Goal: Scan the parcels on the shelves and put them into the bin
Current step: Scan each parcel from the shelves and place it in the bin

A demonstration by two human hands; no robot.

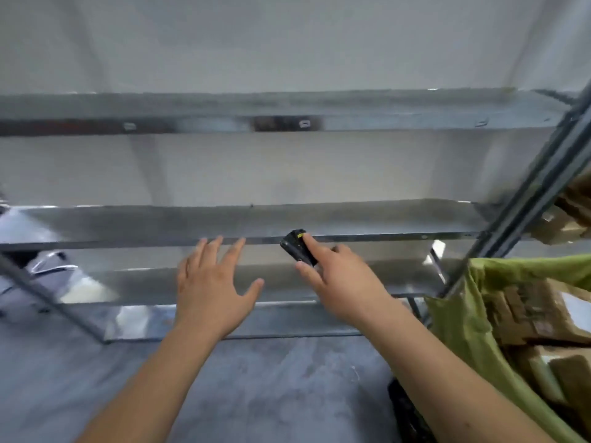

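My right hand (pixel 339 279) grips a small black scanner (pixel 298 247) with a yellow mark, index finger laid along its top, in front of the middle metal shelf (pixel 383 219). My left hand (pixel 212 282) hovers beside it with fingers spread and holds nothing. The steel shelves (pixel 415 103) straight ahead carry no parcels. At the right stands a green fabric bin (pixel 463 330) with several brown cardboard parcels (pixel 524 314) inside. Grey bagged parcels (pixel 54 273) lie on the shelves at the far left.
A dark slanted upright post (pixel 540 193) of the rack separates this bay from more brown parcels (pixel 569 215) at the right edge. Grey concrete floor (pixel 271 378) lies below. A black object (pixel 406 410) sits on the floor by the bin.
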